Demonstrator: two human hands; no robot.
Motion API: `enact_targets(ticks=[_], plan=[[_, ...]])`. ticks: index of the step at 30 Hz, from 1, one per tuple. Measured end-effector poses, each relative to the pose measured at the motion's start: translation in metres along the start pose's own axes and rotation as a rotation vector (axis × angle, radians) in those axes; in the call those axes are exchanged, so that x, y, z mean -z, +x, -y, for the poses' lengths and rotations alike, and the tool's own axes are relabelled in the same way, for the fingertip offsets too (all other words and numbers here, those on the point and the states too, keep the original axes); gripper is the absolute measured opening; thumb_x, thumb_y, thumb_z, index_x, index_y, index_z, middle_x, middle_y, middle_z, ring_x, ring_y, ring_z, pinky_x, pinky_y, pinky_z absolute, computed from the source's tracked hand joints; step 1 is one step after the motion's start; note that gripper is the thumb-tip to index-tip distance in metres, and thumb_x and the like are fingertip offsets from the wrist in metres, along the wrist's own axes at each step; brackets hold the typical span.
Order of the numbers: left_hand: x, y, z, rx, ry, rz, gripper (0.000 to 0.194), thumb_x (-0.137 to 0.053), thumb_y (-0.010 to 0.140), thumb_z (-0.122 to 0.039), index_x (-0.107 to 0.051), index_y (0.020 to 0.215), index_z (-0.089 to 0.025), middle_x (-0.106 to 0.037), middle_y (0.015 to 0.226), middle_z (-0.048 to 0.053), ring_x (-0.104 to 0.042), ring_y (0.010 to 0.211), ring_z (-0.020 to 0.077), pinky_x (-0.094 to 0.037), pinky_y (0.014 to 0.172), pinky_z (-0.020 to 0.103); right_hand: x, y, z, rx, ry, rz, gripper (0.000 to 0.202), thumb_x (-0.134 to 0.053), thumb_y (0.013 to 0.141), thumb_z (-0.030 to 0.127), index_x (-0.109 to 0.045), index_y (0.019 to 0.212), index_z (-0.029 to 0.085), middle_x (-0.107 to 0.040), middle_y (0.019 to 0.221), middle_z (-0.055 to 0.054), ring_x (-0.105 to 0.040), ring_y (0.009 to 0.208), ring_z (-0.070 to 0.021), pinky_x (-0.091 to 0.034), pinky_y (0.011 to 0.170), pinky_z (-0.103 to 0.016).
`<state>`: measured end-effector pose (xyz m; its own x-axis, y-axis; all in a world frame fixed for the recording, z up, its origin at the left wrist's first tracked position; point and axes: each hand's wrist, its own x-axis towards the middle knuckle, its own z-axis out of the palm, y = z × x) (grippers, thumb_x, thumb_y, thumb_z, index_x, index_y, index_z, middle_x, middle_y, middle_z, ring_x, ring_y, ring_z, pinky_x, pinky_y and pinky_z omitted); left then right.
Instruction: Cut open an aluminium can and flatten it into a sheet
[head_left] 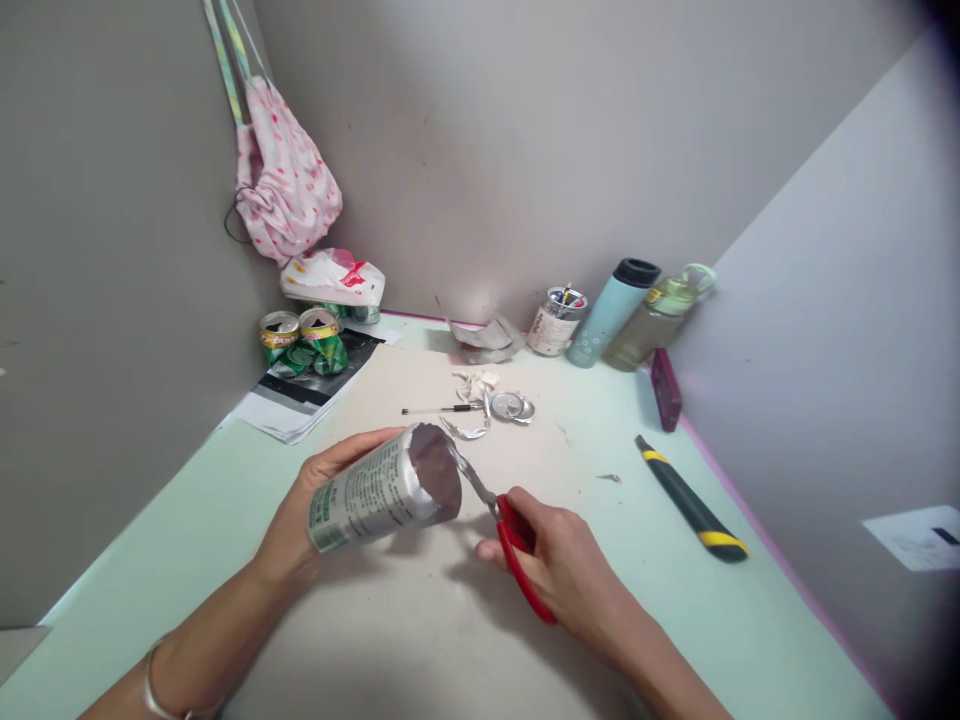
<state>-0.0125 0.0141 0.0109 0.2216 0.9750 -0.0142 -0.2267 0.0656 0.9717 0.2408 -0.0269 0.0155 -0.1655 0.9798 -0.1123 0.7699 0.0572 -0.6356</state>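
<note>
Can (366, 497), long axis aslant, mouth rightward

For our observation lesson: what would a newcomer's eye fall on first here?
First, the red-handled scissors in the right hand, blades at the open end of the silvery can in the left hand. Next, a pink bag hanging at upper left, above green cans.

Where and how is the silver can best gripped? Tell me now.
Grip the silver can around its printed side, near the base, coming from the left: its cut-open end faces right, toward the scissors, and that ragged edge is probably sharp.
</note>
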Motion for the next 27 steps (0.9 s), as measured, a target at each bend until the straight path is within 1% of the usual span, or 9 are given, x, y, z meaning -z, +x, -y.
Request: enact_targets(ticks=[5, 9, 12, 14, 18, 20, 22, 24, 27], plan=[[0.000, 0.000, 0.006, 0.017, 0.000, 0.045, 0.040, -0.081, 0.079, -0.031, -0.074, 0.118, -0.027, -0.074, 0.121, 0.007, -0.067, 0.116, 0.0302, -0.055, 0.095, 0.030, -0.004, 0.000, -0.003, 0.031, -0.100, -0.053, 0.038, -0.058, 0.090, 0.047, -0.031, 0.073, 0.026, -0.043, 0.059, 0.008, -0.030, 0.053, -0.0134, -0.029, 0.053, -0.023], [-0.001, 0.001, 0.008, 0.065, -0.034, 0.057, 0.035, -0.081, 0.079, -0.032, -0.076, 0.113, -0.026, -0.074, 0.120, 0.007, -0.069, 0.114, 0.0303, -0.055, 0.094, 0.030, -0.004, -0.001, -0.002, 0.038, -0.082, -0.056, 0.038, -0.060, 0.089, 0.046, -0.033, 0.072, 0.026, -0.046, 0.060, 0.007, -0.032, 0.053, -0.0133, -0.030, 0.051, -0.023], [-0.001, 0.002, 0.005, 0.088, -0.045, 0.038, 0.036, -0.082, 0.077, -0.029, -0.076, 0.113, -0.025, -0.076, 0.117, 0.007, -0.070, 0.111, 0.0295, -0.055, 0.093, 0.030, -0.002, -0.001, 0.001, 0.030, -0.057, -0.057, 0.039, -0.059, 0.090, 0.048, -0.034, 0.071, 0.025, -0.045, 0.059, 0.007, -0.032, 0.054, -0.0129, -0.030, 0.051, -0.022], [-0.002, 0.002, 0.002, 0.112, -0.092, 0.020, 0.036, -0.084, 0.074, -0.029, -0.078, 0.110, -0.025, -0.078, 0.109, 0.007, -0.072, 0.106, 0.0287, -0.057, 0.091, 0.029, -0.002, 0.000, 0.001, 0.029, -0.051, -0.063, 0.042, -0.058, 0.090, 0.051, -0.034, 0.069, 0.025, -0.043, 0.057, 0.007, -0.028, 0.053, -0.0125, -0.029, 0.050, -0.022], [-0.005, 0.002, -0.003, 0.164, -0.216, 0.020, 0.043, -0.093, 0.061, -0.038, -0.080, 0.100, -0.025, -0.080, 0.092, 0.005, -0.077, 0.084, 0.0270, -0.061, 0.077, 0.028, -0.002, 0.000, 0.000, 0.029, -0.053, -0.069, 0.051, -0.054, 0.090, 0.060, -0.029, 0.064, 0.024, -0.038, 0.053, 0.007, -0.023, 0.052, -0.0125, -0.026, 0.048, -0.023], [-0.004, 0.001, -0.004, 0.158, -0.247, 0.036, 0.050, -0.095, 0.055, -0.043, -0.081, 0.101, -0.026, -0.080, 0.093, 0.005, -0.078, 0.080, 0.0285, -0.062, 0.075, 0.030, -0.001, 0.000, -0.002, 0.032, -0.058, -0.061, 0.053, -0.051, 0.090, 0.063, -0.027, 0.064, 0.024, -0.037, 0.051, 0.007, -0.024, 0.051, -0.0128, -0.025, 0.048, -0.024], [-0.002, 0.001, -0.002, 0.132, -0.278, 0.059, 0.055, -0.095, 0.053, -0.045, -0.080, 0.103, -0.029, -0.080, 0.099, 0.005, -0.078, 0.082, 0.0313, -0.063, 0.079, 0.034, 0.000, -0.001, -0.004, 0.039, -0.064, -0.048, 0.052, -0.050, 0.091, 0.063, -0.026, 0.065, 0.024, -0.039, 0.051, 0.007, -0.025, 0.051, -0.0132, -0.025, 0.049, -0.024], [0.000, 0.001, 0.000, 0.120, -0.285, 0.062, 0.053, -0.094, 0.055, -0.045, -0.080, 0.104, -0.031, -0.079, 0.103, 0.004, -0.077, 0.084, 0.0314, -0.062, 0.082, 0.036, 0.002, 0.000, -0.006, 0.043, -0.081, -0.041, 0.049, -0.050, 0.092, 0.061, -0.028, 0.067, 0.025, -0.043, 0.052, 0.007, -0.026, 0.052, -0.0135, -0.027, 0.050, -0.024], [0.000, 0.003, 0.001, 0.144, -0.221, 0.049, 0.048, -0.092, 0.061, -0.042, -0.079, 0.106, -0.029, -0.079, 0.107, 0.005, -0.077, 0.088, 0.0287, -0.061, 0.085, 0.034, 0.003, 0.001, -0.005, 0.054, -0.126, -0.047, 0.044, -0.051, 0.092, 0.058, -0.032, 0.070, 0.025, -0.050, 0.056, 0.006, -0.030, 0.051, -0.0135, -0.030, 0.051, -0.024]])
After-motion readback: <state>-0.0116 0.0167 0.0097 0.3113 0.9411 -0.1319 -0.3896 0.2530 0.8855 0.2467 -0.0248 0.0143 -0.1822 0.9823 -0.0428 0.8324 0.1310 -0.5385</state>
